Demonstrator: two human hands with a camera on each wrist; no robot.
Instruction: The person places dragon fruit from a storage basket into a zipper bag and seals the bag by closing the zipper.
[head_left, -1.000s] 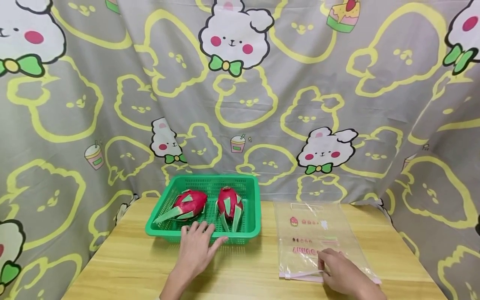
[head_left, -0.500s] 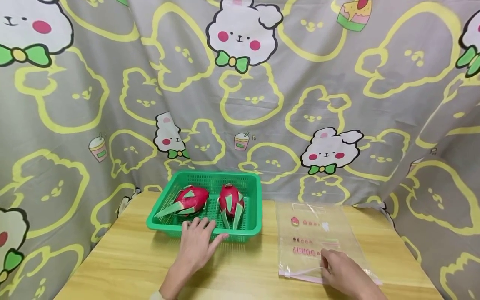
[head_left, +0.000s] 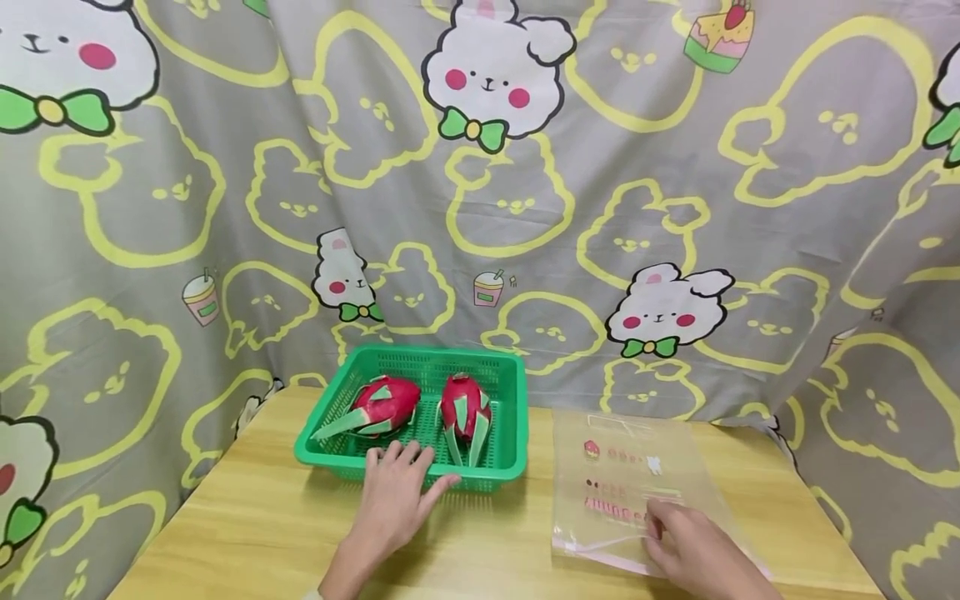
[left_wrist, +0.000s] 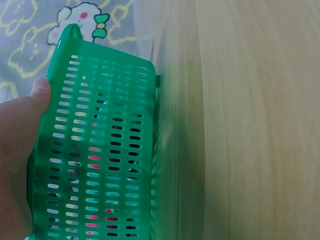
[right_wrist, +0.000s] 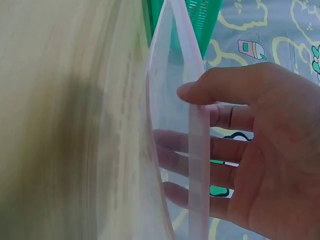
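Observation:
Two red dragon fruits, the left one point(head_left: 386, 402) lying aslant and the right one point(head_left: 463, 406) with green scales toward me, sit in a green plastic basket point(head_left: 517, 425). My left hand point(head_left: 393, 500) holds the basket's near rim, its fingers bent over the edge and its thumb along it. In the left wrist view, the thumb point(left_wrist: 41, 92) touches the rim while the fingertips are hidden. A clear zip bag point(head_left: 607, 467) with pink prints lies flat to the right. My right hand point(head_left: 693, 546) pinches one side of its mouth, where the right wrist view shows a gap between the layers.
The wooden table point(head_left: 517, 550) runs under everything. A grey patterned curtain point(head_left: 525, 242) hangs behind and along both sides, close to the basket and the bag's far end.
The head view has shifted slightly. The bag's near edge looks a little raised in my right hand's pinch. My left hand has stayed on the basket rim, and the fruits have not moved.

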